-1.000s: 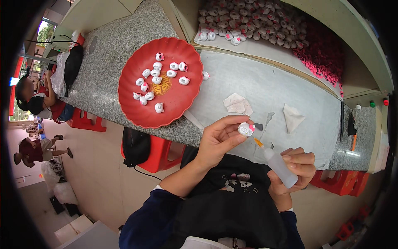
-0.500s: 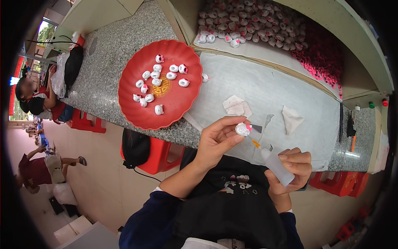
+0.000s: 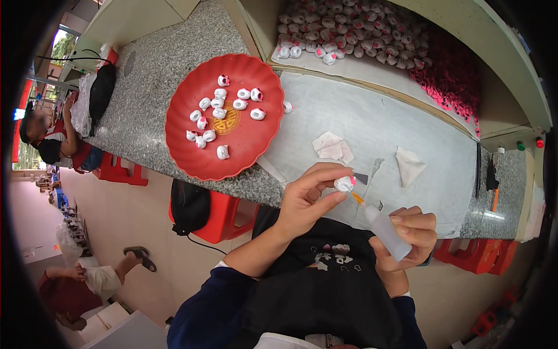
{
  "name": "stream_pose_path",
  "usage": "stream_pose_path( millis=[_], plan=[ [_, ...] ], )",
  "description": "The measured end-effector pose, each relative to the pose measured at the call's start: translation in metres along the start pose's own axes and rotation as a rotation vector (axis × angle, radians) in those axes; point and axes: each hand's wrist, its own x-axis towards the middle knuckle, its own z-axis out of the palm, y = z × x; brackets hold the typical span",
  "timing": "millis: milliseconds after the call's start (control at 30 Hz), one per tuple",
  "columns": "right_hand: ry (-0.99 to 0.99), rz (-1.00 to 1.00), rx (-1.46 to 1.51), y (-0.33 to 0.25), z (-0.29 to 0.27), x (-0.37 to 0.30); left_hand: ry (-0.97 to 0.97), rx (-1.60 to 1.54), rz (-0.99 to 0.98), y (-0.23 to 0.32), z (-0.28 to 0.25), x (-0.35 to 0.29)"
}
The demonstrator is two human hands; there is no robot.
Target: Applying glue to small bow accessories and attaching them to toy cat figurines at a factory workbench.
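Note:
Between the thumb and fingers of my left hand (image 3: pixel 305 198) is a small white toy head (image 3: pixel 344 184) with a pink patch on one side. My right hand (image 3: pixel 412 235) grips a translucent squeeze bottle (image 3: pixel 387 231), tilted so that its thin orange nozzle (image 3: pixel 357 198) points up and left at the toy head. The nozzle tip is at or very near the head's surface; whether it touches, I cannot tell. Left of my hands, a scalloped red plate (image 3: pixel 192 154) carries several similar white heads (image 3: pixel 222 152), loosely spread. One more head (image 3: pixel 288 107) lies just off its right rim.
White paper (image 3: pixel 343 107) covers the work surface, with two crumpled tissues (image 3: pixel 332 146) (image 3: pixel 410 166) on it. A shelf behind holds a heap of white heads (image 3: pixel 354 29) and a pile of pink pieces (image 3: pixel 447 96). Red stools (image 3: pixel 232 218) stand below the granite counter (image 3: pixel 145 110). Two people are at the left.
The toy head has turned slightly in my left hand and moved a little right, and the nozzle has come closer to it. At the left, a walking person has moved nearer.

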Motion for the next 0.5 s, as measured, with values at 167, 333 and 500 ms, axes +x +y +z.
stream_pose_path(
  millis=[167,333,500],
  plan=[
    [-0.045,0.009,-0.002,-0.0012,0.0016,-0.0002,-0.011,0.161,0.034,0.0001,-0.0018,-0.002],
    [-0.076,0.023,-0.022,-0.0014,-0.0042,0.0008,-0.002,0.173,0.033,-0.0019,-0.0009,0.0009],
    [-0.06,0.033,-0.063,0.0053,-0.0075,0.0045,-0.012,0.167,0.051,-0.0046,-0.0038,0.0037]
  ],
)
